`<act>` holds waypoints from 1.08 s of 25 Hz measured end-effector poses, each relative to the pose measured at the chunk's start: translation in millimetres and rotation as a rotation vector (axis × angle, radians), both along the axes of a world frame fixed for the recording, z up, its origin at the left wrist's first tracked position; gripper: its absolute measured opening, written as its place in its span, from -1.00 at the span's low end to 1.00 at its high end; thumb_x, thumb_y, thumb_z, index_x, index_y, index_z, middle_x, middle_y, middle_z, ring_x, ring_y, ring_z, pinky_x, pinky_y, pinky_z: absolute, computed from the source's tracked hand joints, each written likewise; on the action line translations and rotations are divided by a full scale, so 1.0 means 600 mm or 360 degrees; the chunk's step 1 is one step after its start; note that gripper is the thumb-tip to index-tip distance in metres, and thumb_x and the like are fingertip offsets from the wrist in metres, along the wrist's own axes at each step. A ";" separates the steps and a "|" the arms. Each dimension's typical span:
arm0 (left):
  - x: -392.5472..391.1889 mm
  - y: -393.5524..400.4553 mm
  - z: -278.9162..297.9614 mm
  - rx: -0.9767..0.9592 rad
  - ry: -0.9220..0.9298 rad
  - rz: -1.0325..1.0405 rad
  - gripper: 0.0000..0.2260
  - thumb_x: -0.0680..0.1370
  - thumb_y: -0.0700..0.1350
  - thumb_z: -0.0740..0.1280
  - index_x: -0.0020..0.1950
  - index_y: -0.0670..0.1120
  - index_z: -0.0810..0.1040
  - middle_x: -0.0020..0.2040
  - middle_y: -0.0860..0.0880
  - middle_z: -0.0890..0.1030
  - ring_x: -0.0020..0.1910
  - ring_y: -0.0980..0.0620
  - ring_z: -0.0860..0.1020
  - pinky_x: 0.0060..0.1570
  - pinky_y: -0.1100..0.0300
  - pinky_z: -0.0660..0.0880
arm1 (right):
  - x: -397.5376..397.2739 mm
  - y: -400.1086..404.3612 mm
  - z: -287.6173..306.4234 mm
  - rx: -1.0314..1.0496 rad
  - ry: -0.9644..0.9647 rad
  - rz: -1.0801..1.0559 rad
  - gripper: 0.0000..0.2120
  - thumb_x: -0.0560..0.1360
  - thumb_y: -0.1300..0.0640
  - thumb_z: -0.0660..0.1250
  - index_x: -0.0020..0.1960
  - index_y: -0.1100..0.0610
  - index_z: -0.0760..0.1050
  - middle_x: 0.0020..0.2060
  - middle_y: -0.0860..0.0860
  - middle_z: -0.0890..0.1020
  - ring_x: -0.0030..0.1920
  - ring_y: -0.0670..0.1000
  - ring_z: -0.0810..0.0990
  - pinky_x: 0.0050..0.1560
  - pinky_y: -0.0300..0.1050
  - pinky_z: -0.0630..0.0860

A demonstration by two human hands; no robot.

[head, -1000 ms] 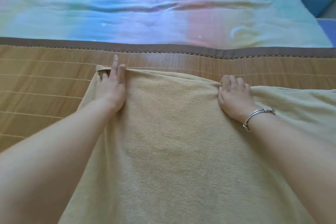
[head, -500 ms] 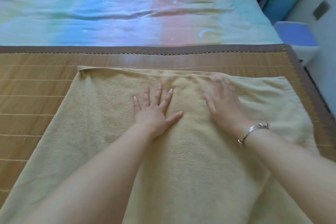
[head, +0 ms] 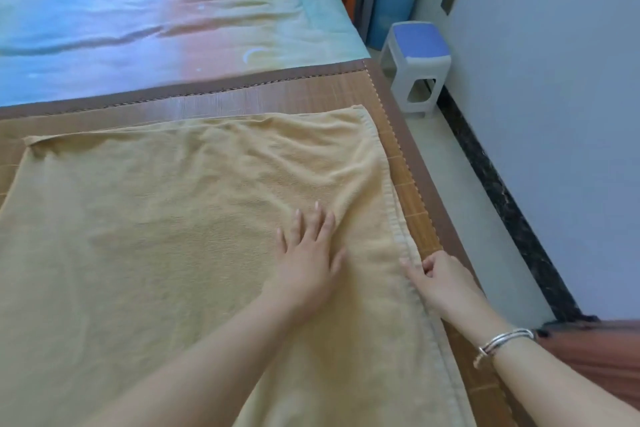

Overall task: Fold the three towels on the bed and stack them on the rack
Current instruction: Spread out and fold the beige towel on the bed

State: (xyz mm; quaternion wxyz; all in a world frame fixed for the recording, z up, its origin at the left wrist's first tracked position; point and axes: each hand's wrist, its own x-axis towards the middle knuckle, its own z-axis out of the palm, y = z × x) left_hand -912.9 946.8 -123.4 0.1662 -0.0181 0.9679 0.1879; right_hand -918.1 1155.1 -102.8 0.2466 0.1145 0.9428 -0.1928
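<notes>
Yellow towel point(head: 166, 236) lies spread flat on the bamboo mat point(head: 412, 198), covering most of the mat's near-right area. Its right hem runs along just inside the mat's right edge; its far edge sits just short of the mat's brown far border. The far-left corner is turned over in a small fold. Creases fan out across the far-right part of the towel.

Left hand point(head: 308, 263): flat on the towel, palm down, fingers straight and spread, pressing the cloth near its right hem. Nothing gripped.

Right hand point(head: 440, 279): at the towel's right hem, by the mat's right edge. Thumb and fingers curled, pinching the hem. Silver bangles point(head: 502, 343) on that wrist.

Only one towel in view; no rack visible.

Beyond the mat's far border: pastel rainbow bedsheet point(head: 156, 17), wrinkled. Off the bed's right side: pale floor, a white stool with blue top point(head: 415, 55) near the grey wall point(head: 554, 114), dark skirting along the wall's base. Reddish-brown fabric point(head: 595, 357) at the frame's lower right; cannot tell what it is.
</notes>
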 end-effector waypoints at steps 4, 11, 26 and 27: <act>0.012 -0.019 -0.011 0.0018 0.0007 0.0215 -0.42 0.62 0.21 -0.02 0.58 0.07 -0.13 0.57 0.05 -0.22 0.55 -0.02 -0.23 0.50 -0.07 -0.16 | 0.077 0.011 -0.014 -0.0048 0.0000 0.0175 -0.66 0.51 -0.22 0.18 -0.16 0.06 0.42 -0.11 -0.04 0.53 0.01 0.05 0.52 -0.02 0.01 0.51; 0.087 -0.012 0.007 -0.0106 -0.0124 0.0338 -0.54 0.66 0.12 -0.13 0.55 0.20 -0.16 0.56 0.11 -0.28 0.53 -0.03 -0.32 0.47 -0.22 -0.23 | 0.134 0.064 0.005 -0.0554 0.0304 -0.0157 -0.81 0.56 0.06 0.24 0.07 0.01 0.23 -0.18 -0.02 0.54 -0.21 -0.02 0.57 -0.15 0.04 0.59; 0.132 0.026 0.002 -0.0120 -0.0339 0.0429 -0.37 0.56 0.34 -0.06 0.54 0.21 -0.25 0.56 0.06 -0.27 0.55 -0.12 -0.21 0.39 -0.38 -0.17 | 0.203 0.096 0.006 -0.0502 -0.0052 -0.0110 -0.74 0.55 0.08 0.21 -0.27 0.12 0.26 -0.38 0.00 0.33 -0.38 -0.03 0.29 -0.34 -0.15 0.26; 0.126 0.030 0.010 -0.0201 -0.0377 0.0392 -0.37 0.56 0.34 -0.05 0.53 0.21 -0.25 0.56 0.05 -0.29 0.55 -0.16 -0.20 0.38 -0.39 -0.18 | 0.203 0.101 0.007 -0.0522 -0.0096 -0.0148 -0.75 0.54 0.09 0.23 -0.26 0.13 0.27 -0.38 0.01 0.33 -0.37 -0.03 0.29 -0.33 -0.15 0.28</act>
